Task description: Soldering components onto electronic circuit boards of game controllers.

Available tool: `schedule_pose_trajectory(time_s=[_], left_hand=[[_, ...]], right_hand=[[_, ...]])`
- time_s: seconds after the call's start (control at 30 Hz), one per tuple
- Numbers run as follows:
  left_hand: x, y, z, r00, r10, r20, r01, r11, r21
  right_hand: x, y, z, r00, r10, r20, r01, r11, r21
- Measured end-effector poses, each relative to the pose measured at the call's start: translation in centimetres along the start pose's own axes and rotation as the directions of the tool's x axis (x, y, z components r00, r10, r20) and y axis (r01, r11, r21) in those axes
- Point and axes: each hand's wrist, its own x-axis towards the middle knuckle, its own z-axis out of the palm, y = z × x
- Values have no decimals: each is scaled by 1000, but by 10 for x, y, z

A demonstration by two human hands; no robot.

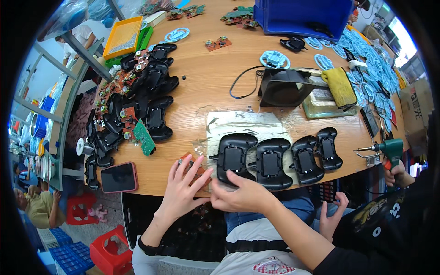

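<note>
Head view, four gamepads [273, 164] abreast, one fan [283, 90]

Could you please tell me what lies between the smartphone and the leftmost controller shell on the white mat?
The head view shows bare wooden tabletop beside the smartphone, then the left hand, spread over a reddish-brown circuit board.

Dark characters [417, 104] on brown cardboard box [415, 121]; white print [394, 211] on black garment [387, 227] at right
</note>
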Motion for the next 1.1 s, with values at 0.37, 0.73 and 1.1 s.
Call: schedule_pose_trajectory(time_s=[0.37,0.73,1.1], left_hand=[[5,-1,23,982,119,-148,-125,992,-31],[-15,-22,50,821,-288,-493,165,947,-277],[98,57,-44,746,165,-645,-327,935,-139]], right_hand=[[35,-33,23,945,68,-320,-27,991,131],[14,57,-30,925,118,-361,-165,981,-103],[-45,58,-51,987,71,-147,-105,964,-242]])
